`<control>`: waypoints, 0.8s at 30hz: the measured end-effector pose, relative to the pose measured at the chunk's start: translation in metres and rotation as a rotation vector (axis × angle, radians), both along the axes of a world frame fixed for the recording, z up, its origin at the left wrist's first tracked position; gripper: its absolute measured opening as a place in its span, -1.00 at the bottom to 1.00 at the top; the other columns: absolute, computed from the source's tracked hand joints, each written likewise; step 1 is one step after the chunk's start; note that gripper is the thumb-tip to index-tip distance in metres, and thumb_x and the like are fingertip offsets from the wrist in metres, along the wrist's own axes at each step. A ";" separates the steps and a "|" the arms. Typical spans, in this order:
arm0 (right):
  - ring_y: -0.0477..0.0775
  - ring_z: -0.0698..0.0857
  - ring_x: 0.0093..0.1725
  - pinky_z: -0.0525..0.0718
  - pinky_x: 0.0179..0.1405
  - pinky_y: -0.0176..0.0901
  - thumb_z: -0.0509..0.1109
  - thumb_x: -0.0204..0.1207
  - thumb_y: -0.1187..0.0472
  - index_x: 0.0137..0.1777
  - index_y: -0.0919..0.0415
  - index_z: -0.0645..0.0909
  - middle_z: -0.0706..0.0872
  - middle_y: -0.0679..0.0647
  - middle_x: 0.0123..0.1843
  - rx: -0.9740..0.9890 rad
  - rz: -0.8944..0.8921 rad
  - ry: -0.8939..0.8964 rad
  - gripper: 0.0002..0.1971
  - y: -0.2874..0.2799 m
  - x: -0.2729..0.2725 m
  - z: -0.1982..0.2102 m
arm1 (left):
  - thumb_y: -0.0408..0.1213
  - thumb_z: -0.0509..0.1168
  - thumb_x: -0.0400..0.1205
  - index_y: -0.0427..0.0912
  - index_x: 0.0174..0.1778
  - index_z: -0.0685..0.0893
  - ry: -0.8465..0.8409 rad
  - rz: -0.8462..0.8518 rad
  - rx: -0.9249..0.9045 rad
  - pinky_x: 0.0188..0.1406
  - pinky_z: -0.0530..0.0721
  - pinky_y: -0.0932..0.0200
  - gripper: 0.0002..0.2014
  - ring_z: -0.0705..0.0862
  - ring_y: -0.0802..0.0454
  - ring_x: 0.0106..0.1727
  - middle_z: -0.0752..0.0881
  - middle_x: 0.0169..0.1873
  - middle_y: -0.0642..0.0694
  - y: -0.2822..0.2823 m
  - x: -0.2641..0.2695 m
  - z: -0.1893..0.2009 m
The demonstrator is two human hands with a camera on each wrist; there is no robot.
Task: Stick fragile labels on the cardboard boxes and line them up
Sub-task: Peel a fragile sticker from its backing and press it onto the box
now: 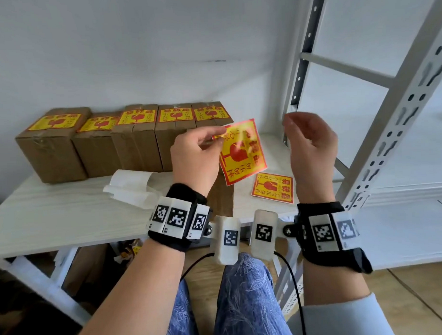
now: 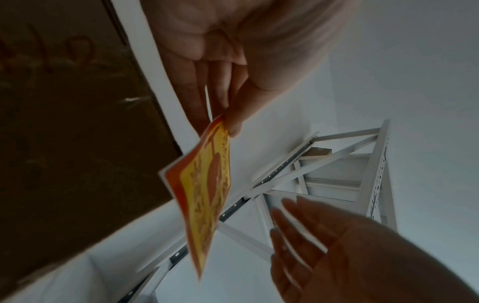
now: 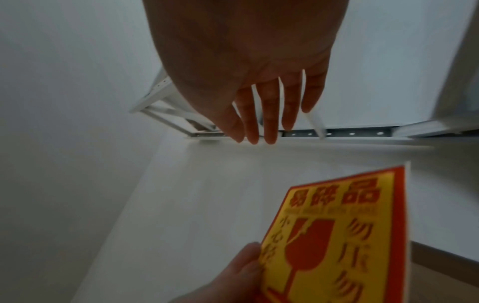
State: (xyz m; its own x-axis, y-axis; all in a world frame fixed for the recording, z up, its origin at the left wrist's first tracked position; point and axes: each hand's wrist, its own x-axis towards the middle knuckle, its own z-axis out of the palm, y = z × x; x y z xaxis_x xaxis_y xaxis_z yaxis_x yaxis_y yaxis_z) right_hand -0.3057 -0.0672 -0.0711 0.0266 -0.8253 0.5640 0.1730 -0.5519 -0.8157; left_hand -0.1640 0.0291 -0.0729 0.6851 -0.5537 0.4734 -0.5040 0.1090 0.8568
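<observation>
My left hand pinches a yellow-and-red fragile label by one corner and holds it in the air, tilted. The left wrist view shows the label edge-on under the pinching fingers. Below my left wrist stands a brown cardboard box, mostly hidden. My right hand is raised to the right of the label, apart from it, fingers loose and holding nothing. Several labelled boxes stand in a row along the back of the table.
A second fragile label lies flat on the white table near its right end. Crumpled white backing paper lies left of my left wrist. A white metal shelving rack rises close on the right.
</observation>
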 end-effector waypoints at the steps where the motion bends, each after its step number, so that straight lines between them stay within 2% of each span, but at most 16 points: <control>1: -0.17 0.65 -0.25 0.58 -0.17 -0.29 0.42 0.56 0.26 -0.06 0.11 0.75 0.76 -0.09 -0.22 -0.045 0.005 0.013 -0.92 0.006 0.003 0.006 | -0.33 0.41 0.63 0.00 0.12 0.78 0.007 -0.019 -0.001 0.00 0.81 0.08 -0.80 0.80 0.20 -0.01 0.84 -0.04 0.06 0.001 -0.001 0.001; 3: -0.18 0.66 -0.26 0.61 -0.21 -0.29 0.44 0.56 0.27 -0.09 0.09 0.77 0.76 -0.15 -0.24 -0.077 0.049 0.075 -0.91 0.013 0.012 0.011 | -0.33 0.46 0.59 0.01 0.27 0.65 0.048 -0.064 -0.013 -0.01 0.77 0.26 -0.65 0.80 0.25 -0.07 0.84 -0.10 0.07 0.003 -0.003 0.003; 5: -0.14 0.69 -0.27 0.70 -0.24 -0.19 0.47 0.54 0.25 -0.11 0.09 0.78 0.78 -0.14 -0.24 -0.075 0.109 0.162 -0.92 0.020 0.021 0.011 | -0.34 0.50 0.55 0.02 0.34 0.54 0.081 -0.102 -0.015 -0.11 0.73 0.39 -0.53 0.81 0.26 -0.14 0.83 -0.15 0.07 0.005 -0.004 0.003; 7: -0.15 0.71 -0.30 0.73 -0.27 -0.16 0.49 0.52 0.24 -0.16 0.02 0.77 0.77 -0.18 -0.27 -0.095 0.124 0.266 -0.91 0.023 0.028 0.007 | -0.37 0.51 0.54 -0.04 0.28 0.59 0.071 -0.140 0.009 -0.12 0.74 0.33 -0.58 0.82 0.18 -0.14 0.83 -0.13 0.03 0.006 -0.002 0.003; 11: -0.01 0.78 -0.30 0.70 -0.31 -0.13 0.55 0.47 0.23 -0.22 -0.06 0.75 0.80 -0.14 -0.29 -0.096 0.181 0.346 -0.86 0.026 0.033 -0.001 | -0.50 0.52 0.49 -0.16 -0.02 0.74 0.103 -0.248 0.023 -0.01 0.78 0.17 -0.78 0.82 0.08 -0.13 0.85 -0.16 -0.09 0.012 0.006 0.003; 14: -0.12 0.81 -0.21 0.79 -0.19 -0.09 0.58 0.46 0.20 -0.22 -0.07 0.79 0.83 -0.17 -0.24 -0.093 0.165 0.356 -0.88 0.028 0.036 -0.002 | -0.52 0.54 0.45 -0.26 -0.11 0.73 0.137 -0.271 0.013 0.06 0.80 0.07 -0.82 0.82 0.01 -0.12 0.84 -0.16 -0.21 0.016 0.009 0.003; 17: -0.18 0.82 -0.13 0.80 -0.03 -0.11 0.58 0.47 0.23 -0.14 0.02 0.84 0.86 -0.13 -0.17 -0.100 0.196 0.317 -0.93 0.030 0.039 -0.002 | -0.44 0.54 0.44 -0.32 -0.13 0.77 0.168 -0.280 -0.004 0.13 0.79 -0.07 -0.87 0.83 -0.11 -0.06 0.84 -0.17 -0.24 0.018 0.011 0.002; 19: -0.19 0.82 -0.07 0.78 0.03 -0.20 0.57 0.48 0.28 -0.08 0.10 0.86 0.86 -0.10 -0.13 -0.138 0.224 0.302 -0.91 0.032 0.039 -0.003 | -0.43 0.47 0.50 -0.35 -0.12 0.79 0.204 -0.309 -0.034 0.13 0.79 -0.08 -0.91 0.83 -0.19 -0.03 0.83 -0.16 -0.31 0.020 0.010 0.002; 22: -0.19 0.82 -0.06 0.76 0.01 -0.30 0.55 0.50 0.32 -0.06 0.09 0.84 0.85 -0.13 -0.14 -0.178 0.257 0.286 -0.87 0.034 0.039 -0.002 | -0.52 0.34 0.62 -0.47 -0.07 0.77 0.307 -0.361 -0.102 0.08 0.80 0.03 -0.89 0.81 -0.24 -0.01 0.78 -0.08 -0.49 0.021 0.009 0.003; 24: -0.21 0.82 -0.08 0.74 -0.03 -0.35 0.53 0.51 0.34 -0.07 0.01 0.82 0.83 -0.19 -0.16 -0.199 0.275 0.271 -0.82 0.035 0.038 -0.002 | -0.54 0.32 0.63 -0.46 -0.05 0.78 0.314 -0.369 -0.108 0.13 0.79 -0.03 -0.88 0.81 -0.26 0.02 0.79 -0.07 -0.46 0.021 0.010 0.003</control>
